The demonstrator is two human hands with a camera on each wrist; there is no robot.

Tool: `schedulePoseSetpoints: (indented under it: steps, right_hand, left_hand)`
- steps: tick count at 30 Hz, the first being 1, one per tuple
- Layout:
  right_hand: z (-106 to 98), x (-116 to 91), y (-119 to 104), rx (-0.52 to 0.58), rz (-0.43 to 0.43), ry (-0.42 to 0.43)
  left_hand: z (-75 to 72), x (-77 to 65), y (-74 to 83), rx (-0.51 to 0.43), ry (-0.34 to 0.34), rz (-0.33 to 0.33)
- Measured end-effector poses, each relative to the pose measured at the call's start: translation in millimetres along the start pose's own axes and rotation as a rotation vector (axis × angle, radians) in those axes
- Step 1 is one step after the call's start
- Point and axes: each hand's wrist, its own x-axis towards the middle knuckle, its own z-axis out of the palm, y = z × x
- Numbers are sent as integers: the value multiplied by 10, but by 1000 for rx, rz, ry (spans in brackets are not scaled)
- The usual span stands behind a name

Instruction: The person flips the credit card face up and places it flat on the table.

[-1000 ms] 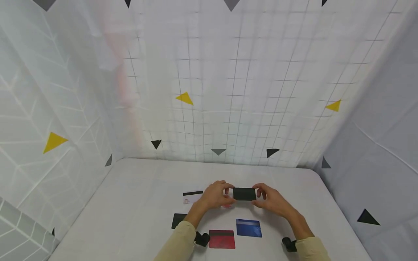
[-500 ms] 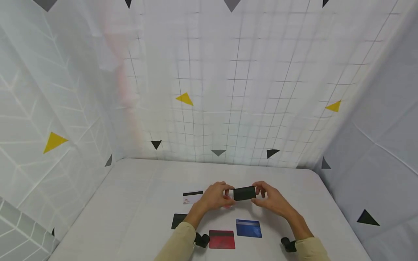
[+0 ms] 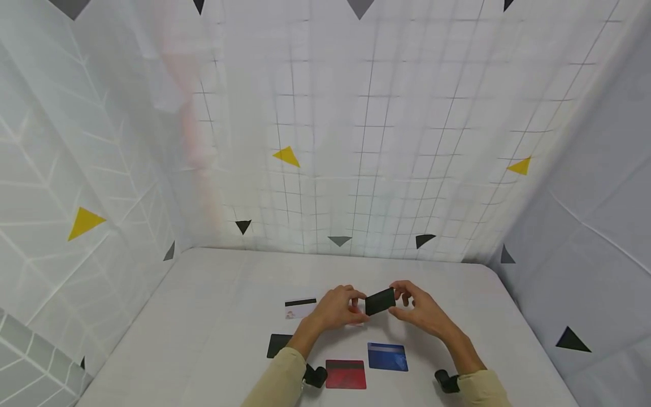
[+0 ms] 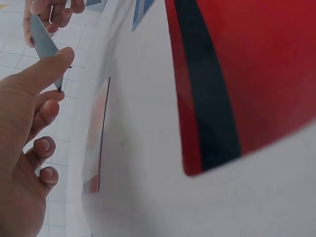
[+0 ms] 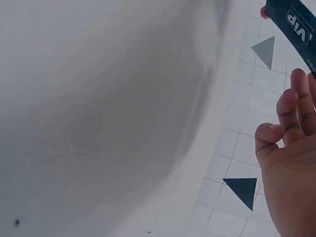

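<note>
A dark VIP card [image 3: 380, 302] is held up off the table between both hands, tilted with its right end higher. My left hand [image 3: 333, 308] pinches its left end between thumb and index finger, the other fingers curled loosely below in the left wrist view. The card's right end is pinched by my right hand [image 3: 426, 311]. White "VIP" lettering shows on the card face [image 5: 291, 22] in the right wrist view. Beneath the left hand lies a card with some red [image 3: 357, 323], mostly hidden.
On the white table [image 3: 213, 316] lie a white card with a black stripe [image 3: 300, 308], a black card [image 3: 277, 345] partly behind the left arm, a red card [image 3: 346, 374] and a blue card [image 3: 387, 357]. White sheets with triangle marks rise around the table.
The dark card has turned from level to slanted, its right end rising. My right hand has shifted slightly up and left; my left hand has barely moved.
</note>
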Motion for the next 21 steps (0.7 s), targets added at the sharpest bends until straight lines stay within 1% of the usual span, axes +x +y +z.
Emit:
schedulePoseSetpoints:
  steps: [7, 10, 14, 21]
  right_hand:
    - [3, 12, -53, -4, -12, 0]
    - [11, 17, -74, 0, -18, -6]
    - [16, 18, -116, 2, -4, -13]
    - [27, 25, -130, 18, 10, -28]
  left_hand:
    - [13, 8, 4, 17, -8, 26]
    - [25, 5, 4, 0, -17, 34]
    - [48, 11, 10, -14, -23, 38]
    - [81, 31, 14, 16, -36, 41]
